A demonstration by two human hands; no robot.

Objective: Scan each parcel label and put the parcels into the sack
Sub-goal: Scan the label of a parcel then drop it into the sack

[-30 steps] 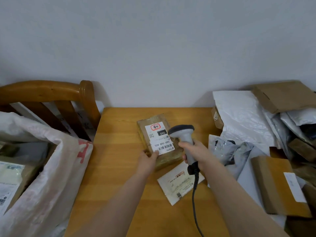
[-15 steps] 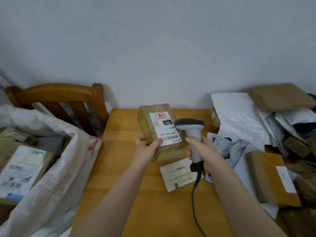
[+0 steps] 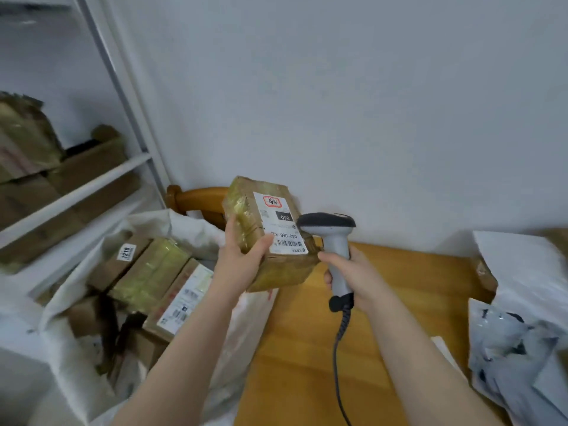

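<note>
parcel label (image 3: 281, 224) 060, box sticker (image 3: 127, 252) 1218

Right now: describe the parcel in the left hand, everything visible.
The parcel is a brown cardboard box with glossy tape, held up tilted, label facing the camera. The white label shows a red mark, a black block, a barcode. The left hand grips its left side, thumb at the label; the scanner head is beside its right edge.

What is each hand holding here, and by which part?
The left hand grips the parcel at its near left corner, thumb on its labelled face; the right hand grips the scanner by its handle.
</note>
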